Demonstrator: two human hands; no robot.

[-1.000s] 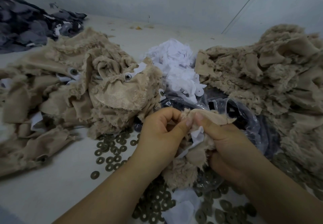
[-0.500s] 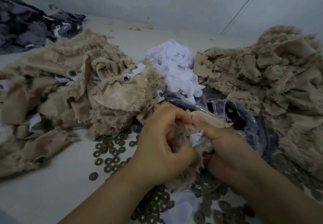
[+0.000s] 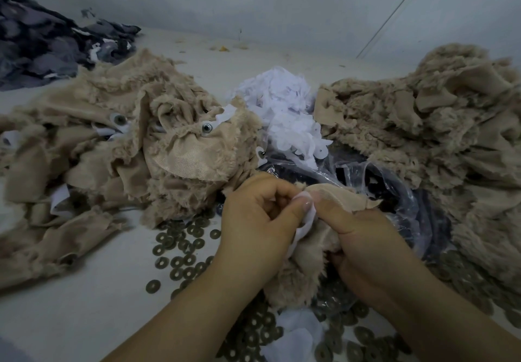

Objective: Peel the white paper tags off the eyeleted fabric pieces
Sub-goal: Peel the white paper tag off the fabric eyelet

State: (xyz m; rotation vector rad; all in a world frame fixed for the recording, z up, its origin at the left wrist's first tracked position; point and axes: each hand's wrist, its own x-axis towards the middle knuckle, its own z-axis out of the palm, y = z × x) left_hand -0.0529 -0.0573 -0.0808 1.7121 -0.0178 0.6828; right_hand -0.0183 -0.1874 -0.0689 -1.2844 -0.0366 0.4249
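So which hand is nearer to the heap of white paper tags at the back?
Right. The right hand lies just below the heap of white paper tags, near its lower edge. The left hand is further to the left.

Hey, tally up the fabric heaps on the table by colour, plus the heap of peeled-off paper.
Beige heaps: 2, one left, one right
Dark grey heap: 1
White paper heap: 1
Total: 4
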